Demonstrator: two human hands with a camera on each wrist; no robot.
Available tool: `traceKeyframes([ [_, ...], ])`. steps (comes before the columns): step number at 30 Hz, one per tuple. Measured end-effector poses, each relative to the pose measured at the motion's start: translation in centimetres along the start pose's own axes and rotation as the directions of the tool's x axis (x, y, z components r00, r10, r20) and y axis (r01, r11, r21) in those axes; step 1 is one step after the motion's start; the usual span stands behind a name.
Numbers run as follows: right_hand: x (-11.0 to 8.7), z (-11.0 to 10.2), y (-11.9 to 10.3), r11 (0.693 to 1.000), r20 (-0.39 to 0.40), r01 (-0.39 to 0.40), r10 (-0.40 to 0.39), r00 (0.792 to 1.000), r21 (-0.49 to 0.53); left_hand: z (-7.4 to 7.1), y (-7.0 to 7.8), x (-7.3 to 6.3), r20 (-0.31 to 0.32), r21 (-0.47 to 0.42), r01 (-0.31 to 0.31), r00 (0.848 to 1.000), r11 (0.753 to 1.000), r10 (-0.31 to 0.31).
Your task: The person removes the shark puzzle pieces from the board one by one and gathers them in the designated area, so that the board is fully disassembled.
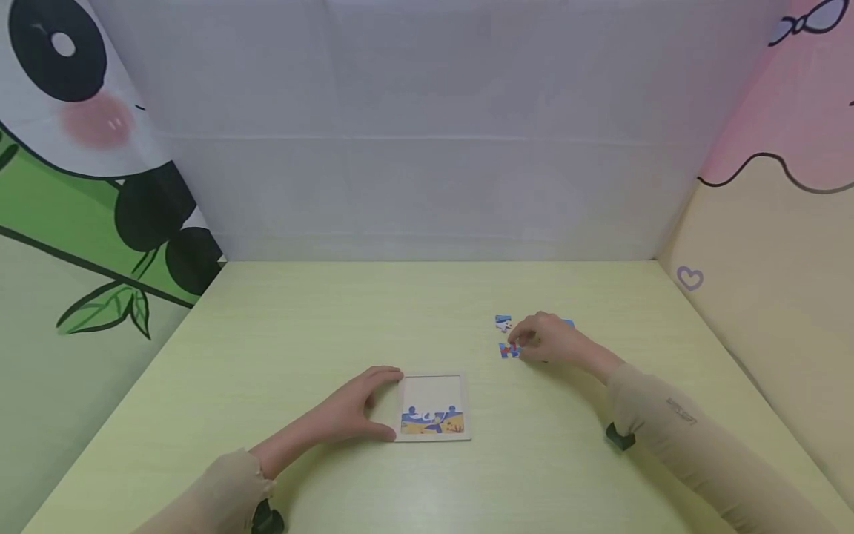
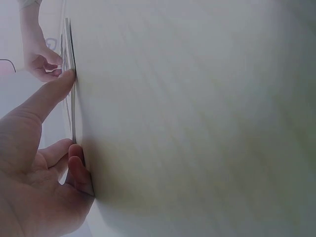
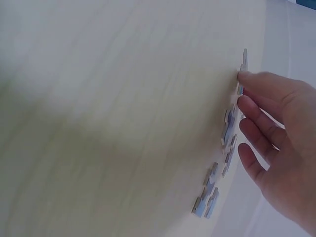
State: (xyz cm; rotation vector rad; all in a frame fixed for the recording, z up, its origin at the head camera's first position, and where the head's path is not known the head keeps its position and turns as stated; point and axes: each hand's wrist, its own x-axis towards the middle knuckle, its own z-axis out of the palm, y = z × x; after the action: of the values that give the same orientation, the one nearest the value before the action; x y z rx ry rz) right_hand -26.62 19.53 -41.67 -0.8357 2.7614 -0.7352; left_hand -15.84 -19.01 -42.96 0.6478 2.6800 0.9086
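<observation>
A square jigsaw tray (image 1: 434,437) with a pale rim lies on the table, its bottom part filled with a yellow and blue picture. My left hand (image 1: 350,408) grips the tray's left side, thumb at the near corner and forefinger at the far one. In the left wrist view, the left hand's thumb (image 2: 61,84) meets the tray's thin edge (image 2: 73,108). Further right, my right hand (image 1: 547,337) is down among loose jigsaw pieces, pinching a red and blue jigsaw piece (image 1: 508,351) between thumb and fingertips. Its fingers partly hide that piece.
Beyond the right fingertips lies a blue and white piece (image 1: 503,322), and a blue one (image 1: 568,322) peeks out behind the hand. Several pieces (image 3: 210,190) lie flat below the fingers in the right wrist view. A pale wall (image 1: 427,200) stands at the table's back.
</observation>
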Motion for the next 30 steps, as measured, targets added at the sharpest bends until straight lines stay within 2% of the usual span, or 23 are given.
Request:
traceKeyframes([
  [15, 0.7, 0.0, 1.0, 1.000, -0.050, -0.013, 0.012, 0.999, -0.007, 0.0, 0.3, 0.9, -0.011, 0.006, 0.017, 1.000, 1.000, -0.017],
  [20, 0.8, -0.1, 1.2, 0.999, -0.069, 0.008, -0.011, 0.998, -0.040, 0.0, 0.4, 1.2, -0.015, 0.005, 0.020, 1.000, 1.000, -0.020],
  [24, 0.9, 0.0, 0.9, 0.998, -0.074, 0.014, -0.019, 0.997, -0.067, 0.1, 0.4, 1.4, -0.019, 0.001, 0.021, 1.000, 1.000, -0.021],
  [30, 1.1, 0.4, -0.6, 0.999, -0.086, 0.024, -0.026, 0.996, -0.031, 0.1, 0.5, 1.8, -0.028, -0.001, 0.020, 0.999, 1.000, -0.020],
])
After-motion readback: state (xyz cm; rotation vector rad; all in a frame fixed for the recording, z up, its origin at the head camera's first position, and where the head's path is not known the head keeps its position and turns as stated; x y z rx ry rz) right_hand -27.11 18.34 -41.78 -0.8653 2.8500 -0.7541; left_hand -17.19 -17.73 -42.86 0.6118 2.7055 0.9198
